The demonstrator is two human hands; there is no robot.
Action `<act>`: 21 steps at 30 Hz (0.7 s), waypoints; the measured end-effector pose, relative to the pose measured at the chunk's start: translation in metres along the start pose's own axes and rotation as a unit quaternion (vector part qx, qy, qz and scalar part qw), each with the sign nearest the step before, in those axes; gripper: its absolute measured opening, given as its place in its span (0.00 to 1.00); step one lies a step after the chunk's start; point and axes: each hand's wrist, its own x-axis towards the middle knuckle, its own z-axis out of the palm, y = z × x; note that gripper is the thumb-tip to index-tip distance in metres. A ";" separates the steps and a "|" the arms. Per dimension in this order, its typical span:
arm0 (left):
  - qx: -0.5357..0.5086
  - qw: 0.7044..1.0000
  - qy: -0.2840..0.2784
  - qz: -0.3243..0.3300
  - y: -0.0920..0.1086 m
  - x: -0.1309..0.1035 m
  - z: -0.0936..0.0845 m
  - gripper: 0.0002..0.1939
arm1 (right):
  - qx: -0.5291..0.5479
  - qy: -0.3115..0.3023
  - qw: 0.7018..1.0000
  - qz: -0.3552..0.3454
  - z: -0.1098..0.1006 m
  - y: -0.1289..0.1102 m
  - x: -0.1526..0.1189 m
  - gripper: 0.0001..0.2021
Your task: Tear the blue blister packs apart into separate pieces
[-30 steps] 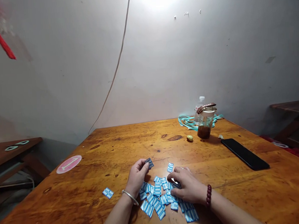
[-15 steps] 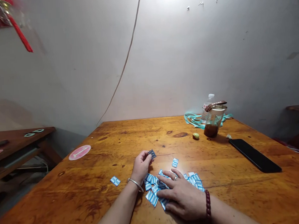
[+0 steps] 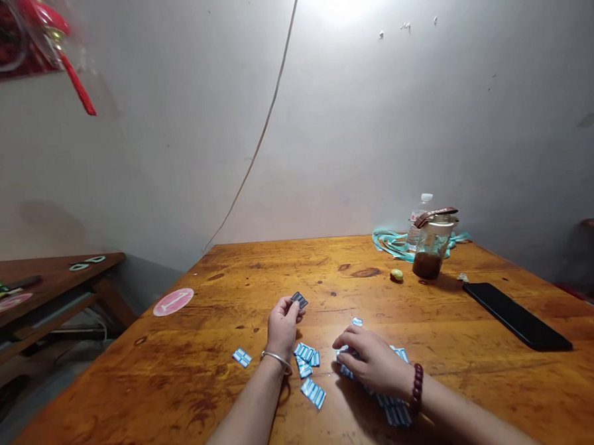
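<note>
Cards [image 3: 313, 393] – L hand [image 3: 281, 326] grip pinches 1+; R hand [image 3: 371, 358] over pile [image 3: 397, 414], can't tell its grip – 1 phone [image 3: 516, 316] nearby

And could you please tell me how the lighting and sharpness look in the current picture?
Head view throughout: glare washes out the top of the wall; a dark shadow lies on the table beside the right hand; the table's lower-left edge looks blurred.

My silvery bangle [image 3: 280, 359] looks like polished metal, and my dark red bead bracelet [image 3: 417, 383] is smooth and shiny. The blue-bordered labels [image 3: 313, 393] have a slick, papery gloss. The tabletop [image 3: 279, 270] is knotty, varnished wood. At one o'clock, a clear plastic water bottle [image 3: 415, 226]; at two, a smooth black smartphone [image 3: 518, 316].
</note>
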 end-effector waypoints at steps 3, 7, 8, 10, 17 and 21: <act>-0.007 1.000 0.016 0.006 -0.001 0.004 -0.004 0.11 | -0.033 -0.028 0.999 0.024 0.015 -0.013 0.019 0.12; -0.007 1.000 0.018 0.011 -0.003 0.008 -0.007 0.11 | -0.117 -0.037 0.991 0.052 0.035 -0.029 0.048 0.12; -0.007 1.000 0.018 0.011 -0.003 0.008 -0.007 0.11 | -0.128 -0.043 0.989 0.064 0.040 -0.032 0.054 0.12; -0.007 1.000 0.015 0.011 -0.004 0.008 -0.007 0.10 | -0.129 -0.057 0.987 0.082 0.046 -0.035 0.061 0.10; -0.003 1.000 -0.030 0.000 -0.006 0.003 -0.001 0.09 | -0.004 0.062 0.997 0.036 0.038 -0.032 0.044 0.04; 0.007 0.997 -0.081 -0.020 -0.002 -0.009 0.008 0.09 | 0.080 0.104 0.991 0.027 0.019 -0.016 0.022 0.05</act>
